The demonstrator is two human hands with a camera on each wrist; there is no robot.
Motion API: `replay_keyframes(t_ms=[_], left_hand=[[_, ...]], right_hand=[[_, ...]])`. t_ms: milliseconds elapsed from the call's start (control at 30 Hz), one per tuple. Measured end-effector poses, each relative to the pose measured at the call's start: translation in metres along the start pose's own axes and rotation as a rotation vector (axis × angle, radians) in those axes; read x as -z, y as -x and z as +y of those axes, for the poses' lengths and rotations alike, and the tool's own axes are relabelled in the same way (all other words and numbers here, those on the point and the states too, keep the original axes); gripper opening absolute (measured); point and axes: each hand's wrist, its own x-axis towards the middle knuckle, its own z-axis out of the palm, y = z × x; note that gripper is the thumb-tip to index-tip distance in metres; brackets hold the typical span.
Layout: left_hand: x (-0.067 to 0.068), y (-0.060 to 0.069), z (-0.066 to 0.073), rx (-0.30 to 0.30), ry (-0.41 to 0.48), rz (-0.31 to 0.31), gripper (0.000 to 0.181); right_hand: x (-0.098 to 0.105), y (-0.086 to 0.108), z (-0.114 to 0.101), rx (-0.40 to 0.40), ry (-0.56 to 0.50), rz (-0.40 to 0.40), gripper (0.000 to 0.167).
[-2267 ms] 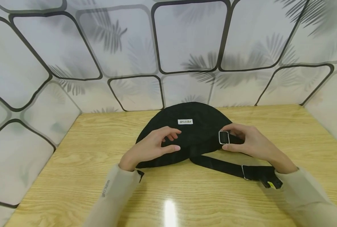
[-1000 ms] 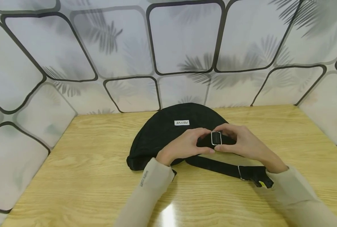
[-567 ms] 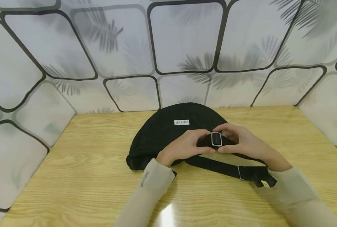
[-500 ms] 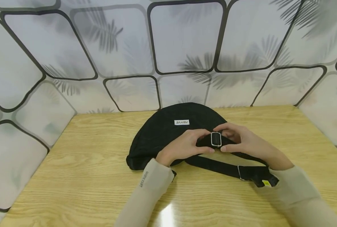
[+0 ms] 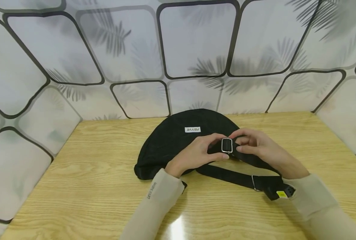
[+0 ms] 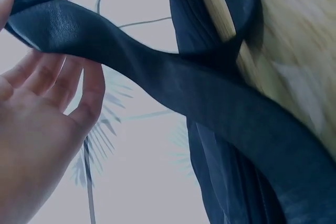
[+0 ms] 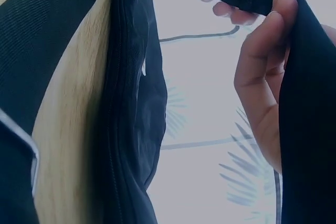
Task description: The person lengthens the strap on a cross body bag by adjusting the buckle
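Note:
A black half-moon waist bag (image 5: 178,143) with a white label (image 5: 192,129) lies on the table, its strap lifted off the wood at the right. On that strap sits a square silver slider buckle (image 5: 227,145). My left hand (image 5: 194,153) holds the strap by both edges, thumb and fingertips at the buckle's left side. Just right of the buckle, my right hand (image 5: 266,151) pinches the black strap between thumb and fingers. The left wrist view shows the strap (image 6: 210,98) twisting away from the left fingers; the right wrist view shows the bag's zipper edge (image 7: 113,108).
A lower strap section (image 5: 225,175) runs along the wooden table (image 5: 106,200) to a second metal ring (image 5: 256,183) and a black end piece with a yellow tag (image 5: 281,194) beside the right sleeve. Patterned cloth walls (image 5: 195,43) stand behind and at both sides.
The left hand came from over the bag to the strap and took hold by the buckle. The right thumb has shifted up and off the buckle onto the strap, bending it.

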Motion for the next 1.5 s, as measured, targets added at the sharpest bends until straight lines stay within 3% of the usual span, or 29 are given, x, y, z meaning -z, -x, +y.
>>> replay_keyframes(t_ms=[300, 700, 1033, 1200, 1333, 1500], left_hand=[[0.0, 0.001, 0.004, -0.011, 0.018, 0.014, 0.05], [0.001, 0.003, 0.007, 0.021, -0.014, 0.041, 0.052], [-0.007, -0.001, 0.006, -0.059, 0.035, 0.009, 0.047], [-0.006, -0.001, 0.008, -0.058, 0.046, 0.009, 0.047], [-0.005, -0.001, 0.009, -0.057, 0.033, 0.011, 0.047], [-0.003, 0.0, 0.008, -0.052, 0.031, 0.024, 0.047]], right_hand=[[0.001, 0.0, 0.0, -0.023, 0.018, -0.014, 0.024], [0.008, 0.003, 0.002, -0.094, 0.179, 0.02, 0.008], [-0.003, 0.001, 0.001, -0.017, 0.036, 0.046, 0.024], [0.001, 0.0, 0.003, -0.026, 0.012, 0.003, 0.028], [0.009, 0.001, 0.005, -0.047, 0.088, -0.075, 0.022], [0.015, 0.002, 0.009, -0.014, 0.17, -0.139, 0.014]])
